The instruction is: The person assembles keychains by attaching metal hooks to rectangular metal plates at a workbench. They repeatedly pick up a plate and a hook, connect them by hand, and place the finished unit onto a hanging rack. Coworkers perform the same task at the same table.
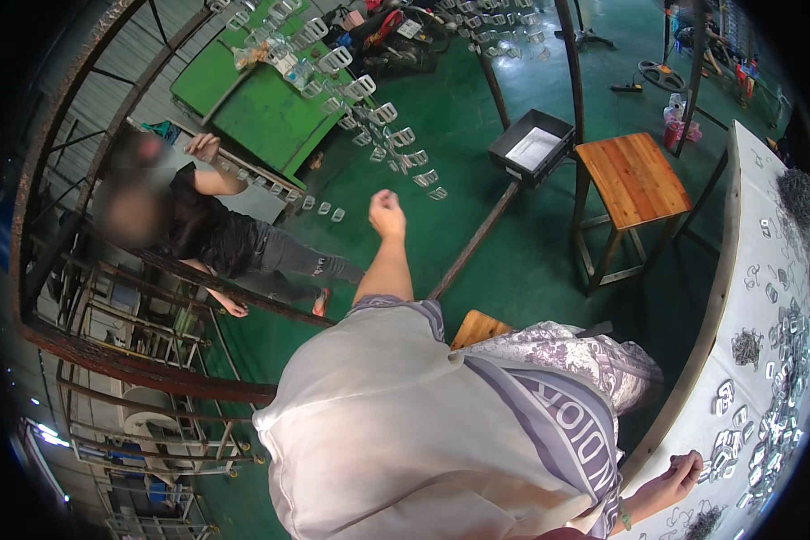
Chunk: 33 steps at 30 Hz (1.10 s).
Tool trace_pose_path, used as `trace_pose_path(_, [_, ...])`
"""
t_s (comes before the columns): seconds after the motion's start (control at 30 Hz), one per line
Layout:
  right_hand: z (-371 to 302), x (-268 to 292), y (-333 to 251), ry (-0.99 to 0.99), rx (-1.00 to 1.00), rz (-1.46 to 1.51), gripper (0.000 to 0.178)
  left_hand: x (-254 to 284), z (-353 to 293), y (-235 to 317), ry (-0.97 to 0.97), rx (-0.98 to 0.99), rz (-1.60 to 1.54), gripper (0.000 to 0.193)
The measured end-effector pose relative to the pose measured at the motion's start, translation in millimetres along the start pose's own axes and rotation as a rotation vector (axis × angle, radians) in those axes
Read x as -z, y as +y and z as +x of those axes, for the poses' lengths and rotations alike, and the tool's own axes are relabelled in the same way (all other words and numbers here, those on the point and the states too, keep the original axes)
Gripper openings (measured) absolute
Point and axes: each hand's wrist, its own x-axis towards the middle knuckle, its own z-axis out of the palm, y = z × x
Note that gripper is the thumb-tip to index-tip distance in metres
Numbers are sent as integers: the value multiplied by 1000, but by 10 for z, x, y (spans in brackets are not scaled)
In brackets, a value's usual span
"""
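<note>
My left hand [387,216] is raised at the middle of the view, its fingers curled together. It is close to strings of silvery metal buckles [405,137] that hang in the air; whether it grips anything is hidden. Down at the lower right, my right hand [678,479] is at the edge of a white table [724,261], fingers bent together beside loose buckles [727,445]. Whatever those fingers may hold cannot be made out. Bundles of thin dark wire hooks [747,346] lie among the buckles on that table.
At left a person in a dark top [211,225] raises one hand by a hanging row of buckles. A rusty metal frame [144,369] curves along the left. A wooden stool [634,180], a black bin [531,147] and a green table [270,99] stand beyond me.
</note>
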Motion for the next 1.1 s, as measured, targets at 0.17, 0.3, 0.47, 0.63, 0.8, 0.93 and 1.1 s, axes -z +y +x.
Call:
trace_pose_path(0.17, [-12, -41, 12, -37, -6, 25, 16, -75, -224, -256, -346, 141, -28, 47])
trace_pose_path(0.3, [-102, -56, -1, -26, 9, 53, 15, -154, -266, 38, -419, 38, 16, 41])
trace_pose_path(0.47, [-176, -26, -8, 17, 3, 53, 14, -306, -345, 50, -381, -87, -19, 34])
trace_pose_path(0.63, [-215, 61, 24, 31, 22, 44, 14, -586, -497, 161, -377, -23, -108, 30])
trace_pose_path(0.8, [-279, 70, 0, 57, 16, 48, 14, -754, -591, 326, -411, -37, -292, 17])
trace_pose_path(0.93, [-264, 125, 87, 64, 3, 89, 15, -826, -571, 266, -438, 21, -356, 12])
trace_pose_path(1.1, [-257, 146, 123, 69, -3, 60, 15, -804, -611, 314, -295, -48, -340, 14])
